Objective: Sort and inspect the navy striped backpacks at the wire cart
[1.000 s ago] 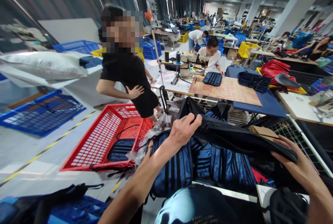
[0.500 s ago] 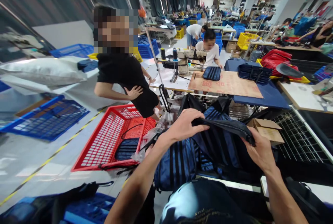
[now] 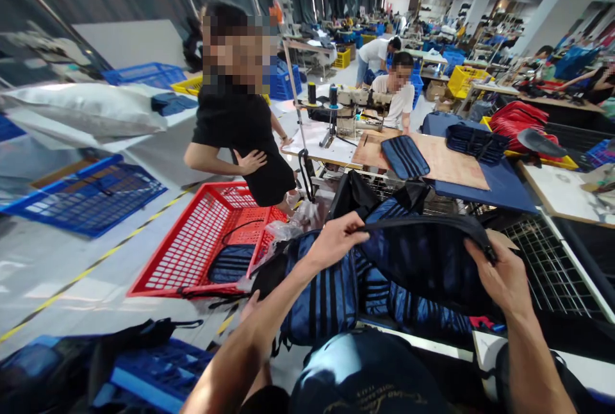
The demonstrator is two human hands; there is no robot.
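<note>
Now holding a dark bag piece point(image 3: 423, 260) spread by its edge

Pinched at one end between thumb and fingertips of the left grip point(image 3: 339, 238); clasped at the other in the right grip point(image 3: 504, 273), with the thumb in front and the other fingers mostly hidden behind. Suspended between the two, over the striped bags point(image 3: 425, 308) heaped below. Cannot tell whether touching them along the lower edge.

Judged to be at a handling step: keeping the upper edge drawn out and the broad side in front of the body. Calls next, by the same judgement, for a firm hold at both ends and enough lift to stay clear of the heap.

Runs lengthwise from left grip to right grip, roughly crosswise to the body, dipping somewhat toward the right grip. Arched along the black upper edge, not straight. Hangs broad side down from that edge, turned roughly toward the body. Impossible to tell which end counts as front.

Beyond both grips, at the far bench point(image 3: 512, 186): a brown board point(image 3: 454, 161) and a striped panel point(image 3: 406, 156). Left of the left grip, well apart: a red basket point(image 3: 168, 244).
</note>
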